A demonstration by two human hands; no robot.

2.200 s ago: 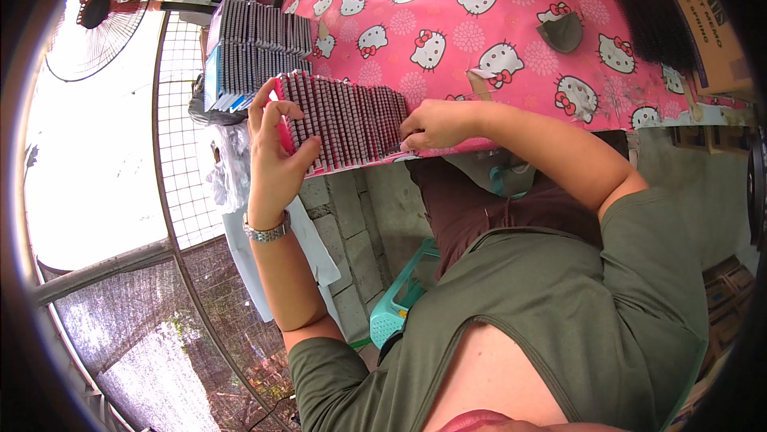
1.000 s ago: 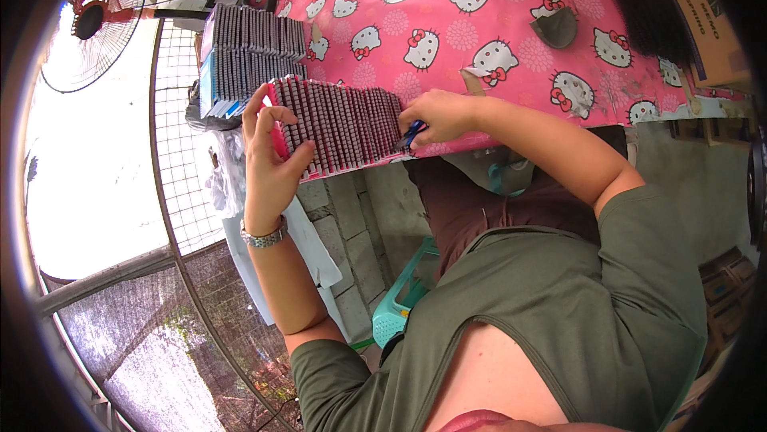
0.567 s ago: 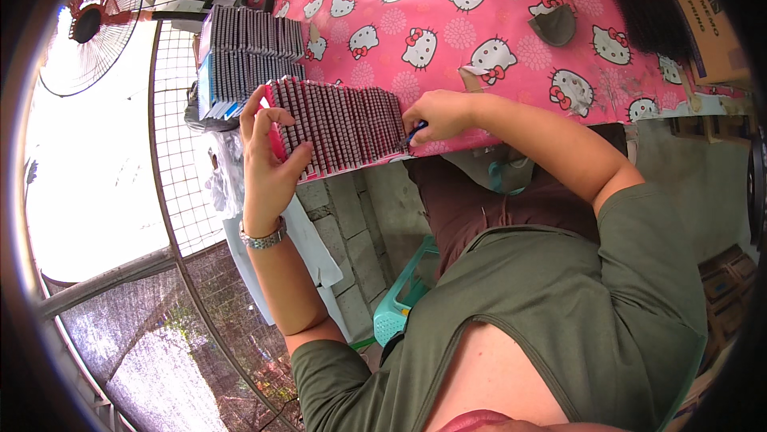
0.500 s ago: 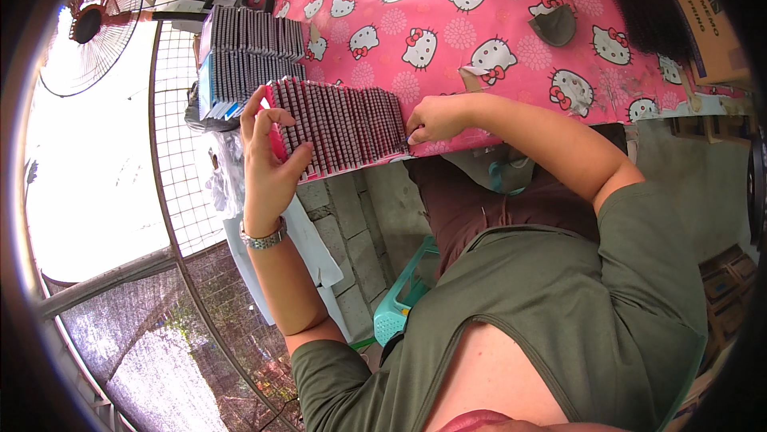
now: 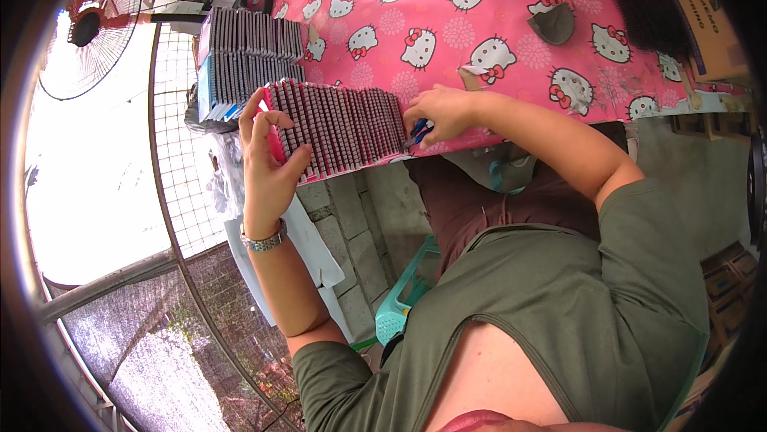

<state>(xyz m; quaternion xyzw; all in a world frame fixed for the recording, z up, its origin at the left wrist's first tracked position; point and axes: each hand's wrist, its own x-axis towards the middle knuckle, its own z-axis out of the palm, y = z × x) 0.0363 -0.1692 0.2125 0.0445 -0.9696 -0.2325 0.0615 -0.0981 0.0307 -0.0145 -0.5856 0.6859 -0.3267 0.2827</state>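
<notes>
- In the right hand's grip: a small tool, near the table's front edge.
- Just left of that grip: a notebook row, its left end against the left hand.
- Beyond the left hand: more notebooks; farther left, a fan.
- Well right of the grip: a bundle beside a box.
- Below the grip: a stool.

At one o'clock, your bare right hand hid most of the small blue-handled tool, its tip too small to make out. At ten, your bare left hand covered part of the pink cover ending the spiral-bound notebook row. At two, your view's edge cut off the brown cardboard box. At six, your olive-green shirt hid part of the turquoise plastic stool.
</notes>
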